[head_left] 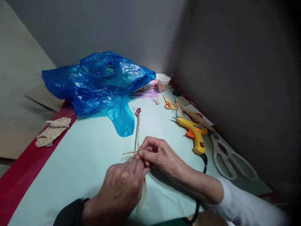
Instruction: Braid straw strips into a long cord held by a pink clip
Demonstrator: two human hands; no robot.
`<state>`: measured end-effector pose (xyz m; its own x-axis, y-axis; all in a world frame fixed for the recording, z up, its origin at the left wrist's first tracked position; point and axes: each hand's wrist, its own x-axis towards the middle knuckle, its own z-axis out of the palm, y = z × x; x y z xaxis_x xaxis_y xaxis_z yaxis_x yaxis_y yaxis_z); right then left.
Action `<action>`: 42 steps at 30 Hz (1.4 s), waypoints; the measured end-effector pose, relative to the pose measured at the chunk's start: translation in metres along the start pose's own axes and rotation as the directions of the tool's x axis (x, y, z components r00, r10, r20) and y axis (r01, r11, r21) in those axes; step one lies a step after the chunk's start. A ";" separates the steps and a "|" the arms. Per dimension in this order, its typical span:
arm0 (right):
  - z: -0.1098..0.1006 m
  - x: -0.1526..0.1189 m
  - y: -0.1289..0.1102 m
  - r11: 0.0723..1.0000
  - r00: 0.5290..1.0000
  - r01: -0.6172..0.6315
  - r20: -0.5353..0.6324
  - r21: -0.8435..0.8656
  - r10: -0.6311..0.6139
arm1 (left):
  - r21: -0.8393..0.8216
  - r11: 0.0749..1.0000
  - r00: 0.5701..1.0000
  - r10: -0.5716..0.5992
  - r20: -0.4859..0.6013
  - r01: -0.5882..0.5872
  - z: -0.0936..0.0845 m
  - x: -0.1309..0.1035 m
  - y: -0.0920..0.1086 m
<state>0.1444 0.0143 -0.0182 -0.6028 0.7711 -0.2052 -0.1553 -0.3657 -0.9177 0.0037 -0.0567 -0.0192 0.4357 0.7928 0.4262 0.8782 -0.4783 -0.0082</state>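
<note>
A thin, straw-coloured braid (139,130) runs toward me from a binder clip (137,111) that grips its far end. My right hand (156,153) pinches the near end of the braid between thumb and fingers. Close against it, my left hand (125,182) is closed on the loose strands, with its fingertips mostly hidden. One short strand (129,153) sticks out to the left of the pinch, and another hangs down below my hands.
A crumpled blue plastic bag (101,83) covers the back left. Rightward lie a yellow glue gun (196,133) with a black cord, large white-handled scissors (225,157), small orange scissors (169,103) and a paper cup (164,84). A woven straw piece (53,131) rests at the left edge.
</note>
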 end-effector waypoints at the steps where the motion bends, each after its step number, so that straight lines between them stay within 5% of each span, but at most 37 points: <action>1: -0.001 0.000 0.000 1.000 1.000 -0.002 0.007 0.001 0.002 | -0.048 0.999 1.000 -0.004 0.017 0.004 -0.005 0.000 -0.002; 5: -0.004 -0.002 -0.001 0.999 0.999 -0.018 0.044 -0.029 0.020 | -0.262 0.928 0.963 -0.266 0.031 0.265 -0.028 0.006 -0.023; 7: -0.005 -0.002 -0.002 0.999 0.998 -0.009 0.056 -0.039 0.011 | -0.448 0.769 0.890 -0.387 0.241 0.456 -0.032 0.016 -0.034; 10: -0.006 -0.002 -0.002 0.996 0.998 0.006 0.059 -0.084 -0.001 | -0.640 0.366 0.726 -0.183 0.662 0.676 -0.025 0.033 -0.042; 12: -0.008 -0.001 -0.001 0.991 0.999 -0.001 0.047 -0.135 0.008 | -0.652 0.163 0.670 -0.104 0.735 0.741 -0.017 0.039 -0.042; 14: -0.009 -0.001 0.000 0.984 0.999 -0.012 0.045 -0.176 0.020 | -0.659 0.067 0.662 -0.114 0.741 0.749 -0.009 0.039 -0.040; 19: -0.010 -0.003 -0.002 0.954 0.999 -0.046 0.010 -0.297 0.052 | -0.673 -0.048 0.659 -0.163 0.735 0.738 0.003 0.029 -0.034; 28: -0.008 -0.013 -0.006 0.827 1.000 -0.023 -0.003 -0.562 0.026 | -0.625 -0.197 0.547 -0.335 0.767 0.755 0.008 0.029 -0.019; 32: -0.005 -0.014 -0.007 0.790 0.999 -0.016 -0.034 -0.613 -0.006 | -0.633 -0.282 0.552 -0.319 0.770 0.721 0.007 0.031 -0.017; 37: -0.010 -0.017 -0.010 0.739 0.999 0.046 0.040 -0.672 -0.026 | -0.635 -0.228 0.553 -0.335 0.763 0.738 0.008 0.031 -0.016; 42: -0.016 -0.025 -0.016 0.580 0.996 0.081 0.046 -0.811 -0.075 | -0.643 -0.126 0.559 -0.387 0.733 0.755 0.008 0.030 -0.014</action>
<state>0.1745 0.0093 -0.0041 -0.6248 0.7715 -0.1203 0.4956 0.2728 -0.8246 0.0055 -0.0233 -0.0141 0.0486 0.9056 -0.4214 0.0916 0.4161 0.9047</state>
